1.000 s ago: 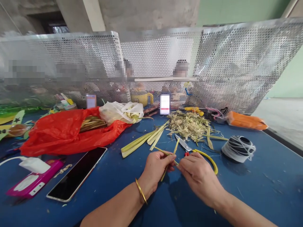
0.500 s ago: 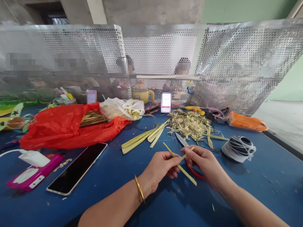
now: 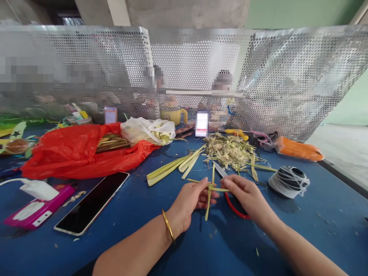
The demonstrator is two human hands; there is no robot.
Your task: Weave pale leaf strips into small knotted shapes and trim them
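Observation:
Two narrow yellow-green leaf strips form a cross with a small knot or fold at the middle. My left hand, a gold bangle on its wrist, pinches the cross just left of its centre, with thumb on top and fingers beneath. Between thumb and forefinger, my right hand grips the tip of the arm that points right. Red-handled scissors lie on the table by my right hand, which hides part of them; their blades point away from me. Beyond sit longer leaf strips and a heap of shredded leaf scraps.
To the right are a spool of white thread and an orange packet. At left lie a black phone, a magenta power strip and a red plastic bag. A perforated metal screen stands behind, with people beyond it.
The leaf strips have turned in my hands, from a slanted crossing to an upright cross with its knot showing. My right hand has shifted slightly and still pinches a strip end.

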